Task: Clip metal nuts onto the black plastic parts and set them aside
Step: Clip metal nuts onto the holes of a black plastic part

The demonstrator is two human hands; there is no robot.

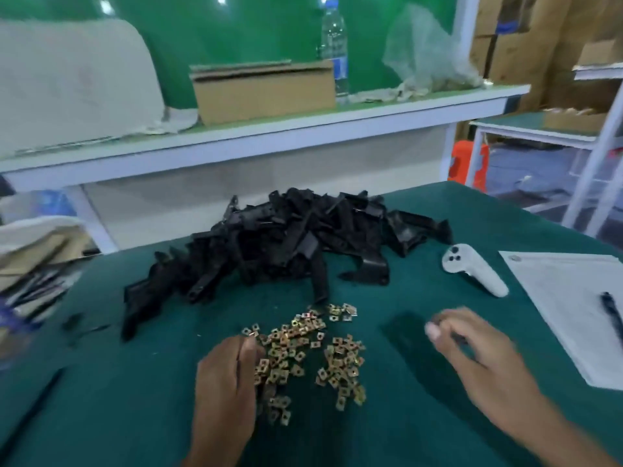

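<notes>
A big heap of black plastic parts [290, 237] lies at the middle of the green table [135, 416]. In front of it, several small brass-coloured metal nuts [310, 352] are spread in a loose pile. My left hand [226, 382] rests at the left edge of the nuts with its fingers curled down into them; what they hold is hidden. My right hand [478, 355] hovers to the right of the nuts, blurred, fingers curled over a dark blurred black plastic part [408, 335].
A white handheld controller [472, 267] lies right of the heap. A paper sheet [566, 305] with a black pen [612, 315] sits at the table's right edge. Boxes and loose items crowd the left edge. A shelf behind carries a cardboard box [263, 92] and a water bottle [335, 45].
</notes>
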